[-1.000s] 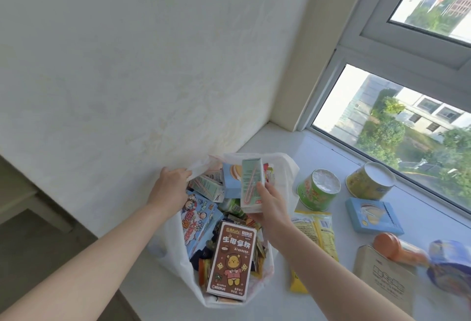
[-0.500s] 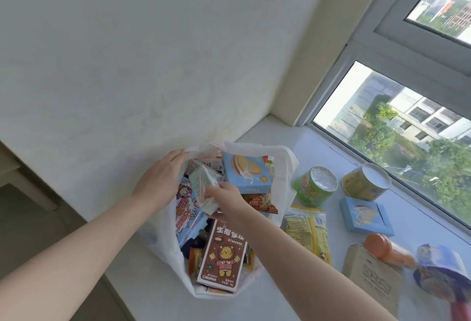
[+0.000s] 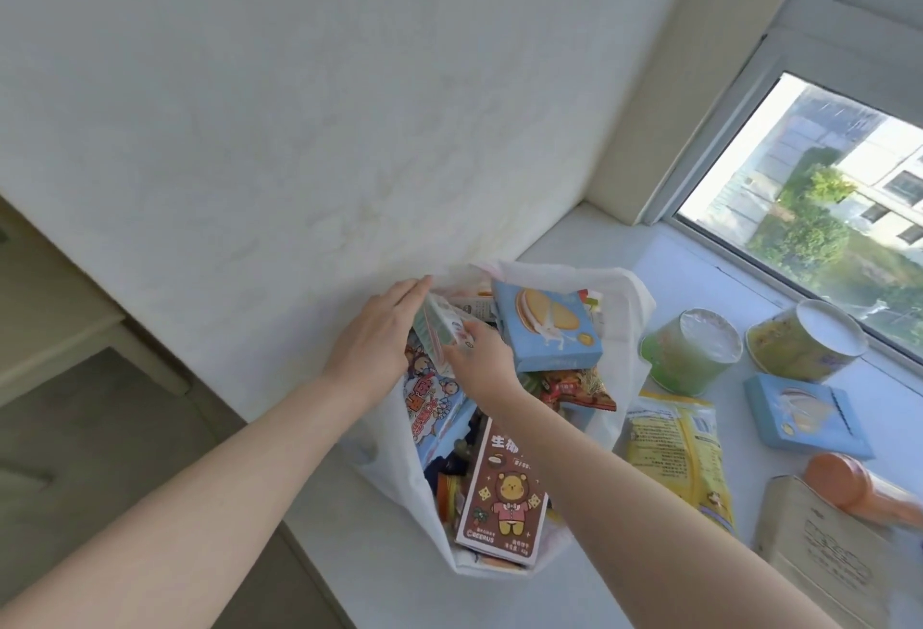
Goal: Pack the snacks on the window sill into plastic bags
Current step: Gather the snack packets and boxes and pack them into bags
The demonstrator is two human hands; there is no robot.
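One pale green snack box, printed and tilted, sits gripped in the right hand above the white plastic bag at the window sill's wall edge; left hand lies flat, fingers extended, against it.

Beige box cut off bottom-right

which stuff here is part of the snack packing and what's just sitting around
Part of the job:
- white plastic bag, already stuffed with snacks
- small green box, going in with the right hand
- left hand at the bag's mouth
- green tub, yellow tub, blue biscuit box, yellow packet, orange bottle, all on the sill

Just there:
- wall
- window
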